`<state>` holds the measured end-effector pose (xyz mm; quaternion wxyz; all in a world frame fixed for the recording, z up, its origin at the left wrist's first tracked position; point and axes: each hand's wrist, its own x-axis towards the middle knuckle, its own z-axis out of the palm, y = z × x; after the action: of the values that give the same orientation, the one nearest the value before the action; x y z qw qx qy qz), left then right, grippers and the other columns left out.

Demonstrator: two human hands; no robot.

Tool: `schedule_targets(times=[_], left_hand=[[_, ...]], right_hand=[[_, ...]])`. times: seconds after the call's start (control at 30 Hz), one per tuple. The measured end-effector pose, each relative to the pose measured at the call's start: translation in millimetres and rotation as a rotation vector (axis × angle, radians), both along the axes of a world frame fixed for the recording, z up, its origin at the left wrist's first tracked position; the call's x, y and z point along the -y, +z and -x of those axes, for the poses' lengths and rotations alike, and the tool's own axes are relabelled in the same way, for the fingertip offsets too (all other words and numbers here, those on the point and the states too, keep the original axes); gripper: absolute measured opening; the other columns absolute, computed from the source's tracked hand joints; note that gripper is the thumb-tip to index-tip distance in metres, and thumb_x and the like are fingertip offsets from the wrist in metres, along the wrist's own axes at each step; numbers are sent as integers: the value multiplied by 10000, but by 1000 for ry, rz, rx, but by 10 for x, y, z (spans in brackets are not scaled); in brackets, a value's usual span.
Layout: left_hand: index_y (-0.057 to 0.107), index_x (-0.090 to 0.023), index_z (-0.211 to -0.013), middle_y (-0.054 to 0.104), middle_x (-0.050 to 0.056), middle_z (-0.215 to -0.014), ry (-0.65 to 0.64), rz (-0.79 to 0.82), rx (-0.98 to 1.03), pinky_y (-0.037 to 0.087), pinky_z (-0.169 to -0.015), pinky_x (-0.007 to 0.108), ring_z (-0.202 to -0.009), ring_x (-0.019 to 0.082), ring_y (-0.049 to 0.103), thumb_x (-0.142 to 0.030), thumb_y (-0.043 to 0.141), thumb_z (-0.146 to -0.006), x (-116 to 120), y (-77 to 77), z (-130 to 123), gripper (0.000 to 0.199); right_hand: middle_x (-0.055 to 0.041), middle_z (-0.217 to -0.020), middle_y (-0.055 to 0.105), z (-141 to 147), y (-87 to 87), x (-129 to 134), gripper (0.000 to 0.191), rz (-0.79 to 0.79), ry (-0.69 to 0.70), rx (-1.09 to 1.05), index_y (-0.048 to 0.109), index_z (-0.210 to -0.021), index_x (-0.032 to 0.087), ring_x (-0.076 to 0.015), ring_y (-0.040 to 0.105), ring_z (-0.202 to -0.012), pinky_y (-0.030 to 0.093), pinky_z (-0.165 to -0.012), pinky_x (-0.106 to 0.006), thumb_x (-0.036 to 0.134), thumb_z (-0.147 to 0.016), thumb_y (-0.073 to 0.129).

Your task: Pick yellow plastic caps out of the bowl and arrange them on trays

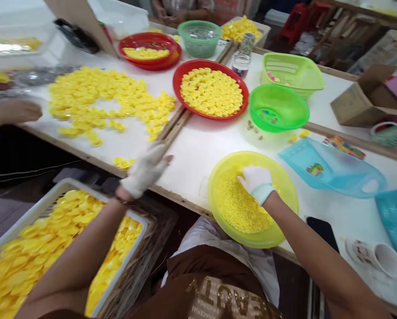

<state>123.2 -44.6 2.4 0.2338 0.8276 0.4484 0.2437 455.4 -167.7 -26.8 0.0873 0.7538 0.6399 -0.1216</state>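
Observation:
My left hand (148, 172), in a white glove with the thumb bare at its tip, is open over the table's front edge. Its fingers are apart and a little blurred, with nothing in them. A few yellow disc-like pieces (122, 163) lie just left of it. In a yellow basin (289, 195), my gloved right hand (256, 180) reaches down into a heap of small yellow pieces (240, 206). The fingers of that hand are curled into the heap, their tips partly hidden. Left of my body, a white crate (67, 184) holds many larger yellow pieces (48, 235).
Yellow pieces (95, 93) spread across the left table by another person's hand (14, 110). A red tray (177, 91) of yellow pieces, a green bowl (280, 106), a bottle (241, 62), a blue scoop-shaped tray (334, 170), a phone (323, 232) and a cup (389, 260) stand around.

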Motion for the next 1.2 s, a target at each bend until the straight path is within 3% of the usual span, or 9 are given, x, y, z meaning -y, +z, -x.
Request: schedule_targets(times=[0.07, 0.17, 0.3, 0.47, 0.6, 0.7, 0.83, 1.07, 1.2], left_hand=[[674, -155, -1195, 628, 144, -1352, -145, 103, 221, 417, -1127, 381, -1280, 254, 562, -402, 515, -940, 249, 72, -485, 389], [691, -162, -1177, 669, 132, -1290, -370, 239, 359, 479, -1082, 383, -1204, 243, 618, -296, 478, -958, 560, -8, -1130, 334], [663, -135, -1205, 692, 159, -1229, -418, 356, 360, 519, -1015, 432, -1116, 272, 653, -267, 539, -927, 733, -238, -1612, 332], [698, -158, -1078, 736, 90, -1040, -358, 429, 408, 543, -883, 349, -926, 211, 674, -323, 627, -895, 716, -341, -1676, 256], [653, -159, -1135, 718, 73, -974, -210, 418, 496, 532, -814, 311, -847, 184, 660, -400, 648, -890, 690, -349, -1663, 344], [671, -164, -1027, 698, 48, -869, -255, 510, 454, 514, -721, 277, -773, 173, 643, -437, 595, -913, 710, -343, -1696, 305], [693, -162, -855, 670, 31, -772, -360, 521, 317, 479, -661, 262, -726, 171, 605, -380, 545, -902, 748, -336, -1748, 268], [706, -148, -838, 682, 41, -765, -457, 598, 201, 476, -627, 272, -665, 167, 589, -370, 521, -855, 728, -351, -1794, 290], [675, -140, -835, 652, 30, -737, -481, 795, 210, 501, -630, 263, -638, 150, 605, -356, 527, -837, 730, -351, -1805, 262]], right_hand=[[-184, -914, 713, 80, -39, -69, 251, 32, 6, 95, 705, -948, 100, -289, 697, -863, 520, -747, -412, 312, -963, 573], [-189, -854, 715, 82, 0, 4, 214, 2, 28, 142, 694, -904, 126, -293, 703, -786, 477, -682, -376, 252, -943, 525], [-124, -920, 717, -2, 185, 307, 205, -271, -45, -187, 637, -1002, 177, -258, 692, -856, 500, -741, -354, 313, -951, 493], [-63, -974, 724, 5, 270, 564, 289, -304, -224, -678, 566, -1165, 195, -194, 690, -854, 521, -782, -320, 391, -978, 465], [-118, -1091, 692, 159, 154, 565, 359, -56, -70, -463, 614, -1168, 165, -243, 664, -944, 491, -842, -369, 435, -960, 502], [-117, -1029, 681, 310, 80, 560, 402, 151, 74, -367, 650, -1096, 159, -244, 643, -818, 480, -756, -366, 500, -891, 595], [-71, -944, 686, 336, 81, 657, 185, 212, 159, -445, 675, -988, 178, -213, 621, -816, 462, -755, -326, 314, -902, 585], [-65, -1005, 678, 112, 283, 902, 125, -169, 35, -600, 650, -1000, 179, -208, 610, -977, 460, -911, -338, 193, -942, 540], [-82, -1020, 654, 127, 306, 830, 149, -333, -8, -532, 636, -1063, 184, -227, 604, -994, 464, -908, -361, 212, -965, 527]])
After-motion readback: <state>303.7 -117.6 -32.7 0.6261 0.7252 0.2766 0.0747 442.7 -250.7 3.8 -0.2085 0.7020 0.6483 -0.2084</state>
